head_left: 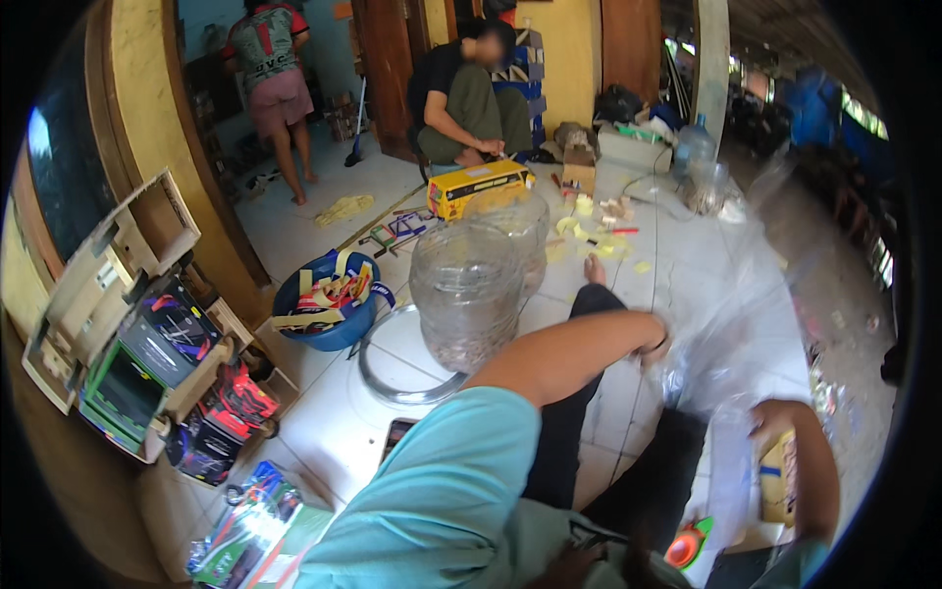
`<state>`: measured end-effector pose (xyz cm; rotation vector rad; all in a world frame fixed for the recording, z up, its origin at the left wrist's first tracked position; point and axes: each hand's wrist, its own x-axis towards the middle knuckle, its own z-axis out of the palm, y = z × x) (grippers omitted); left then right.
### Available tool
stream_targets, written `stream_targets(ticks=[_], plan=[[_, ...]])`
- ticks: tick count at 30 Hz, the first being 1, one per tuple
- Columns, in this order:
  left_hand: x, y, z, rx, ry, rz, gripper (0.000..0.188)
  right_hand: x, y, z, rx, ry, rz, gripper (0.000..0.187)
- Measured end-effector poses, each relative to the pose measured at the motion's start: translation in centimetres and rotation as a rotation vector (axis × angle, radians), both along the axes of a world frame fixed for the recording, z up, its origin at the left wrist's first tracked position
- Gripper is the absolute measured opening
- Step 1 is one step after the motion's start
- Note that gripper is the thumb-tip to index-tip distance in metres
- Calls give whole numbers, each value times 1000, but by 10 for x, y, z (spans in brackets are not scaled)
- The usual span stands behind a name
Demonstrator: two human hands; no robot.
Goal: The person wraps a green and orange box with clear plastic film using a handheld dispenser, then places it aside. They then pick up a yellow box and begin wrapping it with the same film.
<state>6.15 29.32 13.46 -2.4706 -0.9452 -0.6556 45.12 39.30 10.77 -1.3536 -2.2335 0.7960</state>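
Note:
A large clear plastic sheet [714, 365], crumpled and partly blurred, spreads in front of me on the right. My right hand [773, 417] is closed on its near part, by a stiffer-looking clear strip [728, 466] that hangs down. At the sheet's left edge is my left hand [654, 346], with a dark band at the wrist; its fingers are smeared and partly hidden, so their grip does not show. Below my right hand lie a yellowish open box [780, 478] and an orange ring in a green holder [686, 546].
Two big clear plastic jars [466, 294] stand ahead, beside a coil of silvery wire or band [378, 378]. To the left are a blue basin [343, 329] of colourful pieces and several toy trucks [147, 368]. A seated person [471, 108] works behind a yellow toy bus [479, 188]; another person [270, 79] stands indoors.

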Motion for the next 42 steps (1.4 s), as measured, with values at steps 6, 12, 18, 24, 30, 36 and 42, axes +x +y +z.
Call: stream_targets(ticks=[6, 12, 18, 24, 30, 36, 42], plan=[[28, 56, 89, -93, -981, 35, 9, 37, -6, 56, 469, 149, -110, 30], [127, 27, 169, 994, -1019, -501, 9, 60, -24, 60, 377, 316, -58, 30], [75, 46, -28, -292, -333, -82, 18, 39, -35, -28, -16, -4, -82, 30], [120, 80, 105, -416, -1655, -266, 27, 74, -84, 2, -31, 89, -89, 30], [116, 78, -53, -103, -532, -108, 25, 92, -87, -1, -32, 47, -131, 30], [73, 79, -157, -853, -444, -86, 24, 110, -58, -7, 2, -18, -114, 29], [73, 101, 3, -281, -1298, -119, 22, 115, -66, 52, 168, 25, -137, 29]])
